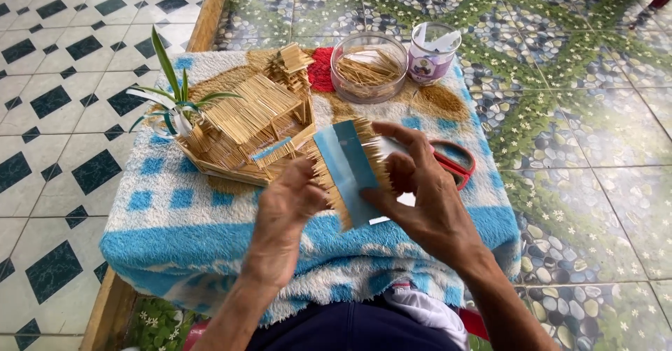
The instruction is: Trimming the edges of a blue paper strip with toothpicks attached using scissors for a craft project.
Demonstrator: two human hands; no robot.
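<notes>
Near the front edge of the counter [161, 225], my left hand [290, 204] and right hand [420, 197] both pinch closed a blue card with toothpicks [348, 172]. Behind it stands the toothpick house [245, 123], red scissors [455, 160] to its right. At the far edge, a bowl [369, 67] and cup [432, 52].

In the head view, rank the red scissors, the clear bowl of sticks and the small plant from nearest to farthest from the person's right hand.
1. Red scissors: just beyond the right hand, partly hidden by it.
2. Clear bowl of sticks: farther up the towel.
3. Small plant: far left, past the stick house.
</notes>
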